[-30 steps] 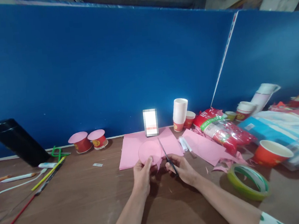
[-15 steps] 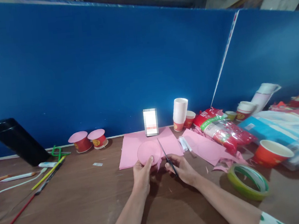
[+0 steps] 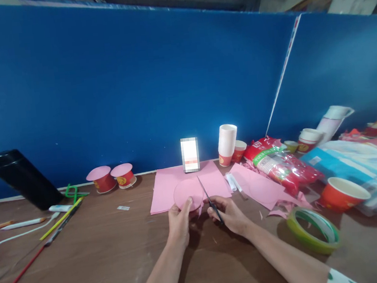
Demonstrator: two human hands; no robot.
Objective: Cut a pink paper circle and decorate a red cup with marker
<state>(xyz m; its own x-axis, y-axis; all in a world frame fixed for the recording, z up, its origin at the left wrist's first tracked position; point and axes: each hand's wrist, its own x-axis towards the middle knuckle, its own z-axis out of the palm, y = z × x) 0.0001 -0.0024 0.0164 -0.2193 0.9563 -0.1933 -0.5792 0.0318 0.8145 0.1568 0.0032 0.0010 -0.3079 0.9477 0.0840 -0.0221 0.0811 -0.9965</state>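
Note:
Between thumb and fingers, my left hand point(image 3: 181, 218) pinches a round pink paper disc point(image 3: 187, 194), thumb on top. A thin strip of pink paper hangs at the disc's lower right edge. My right hand point(image 3: 227, 212) grips a pair of scissors point(image 3: 210, 201) with dark handles; the blades point up and away, along the disc's right edge. Whether the blades touch the paper I cannot tell. Beneath and beyond the disc lie larger pink paper sheets point(image 3: 165, 179) on the brown table point(image 3: 119, 255).
At left are two red cups topped with pink discs point(image 3: 100, 173), a black bottle point(image 3: 22, 179) and pens. To the right stand stacked paper cups point(image 3: 227, 140), a red plastic pack point(image 3: 277, 159), pink scraps point(image 3: 289, 205), green tape point(image 3: 313, 229) and an orange cup point(image 3: 343, 193).
The scissors' tip has shifted very slightly left towards the disc, and the disc has moved barely at all. Both hands keep their hold.

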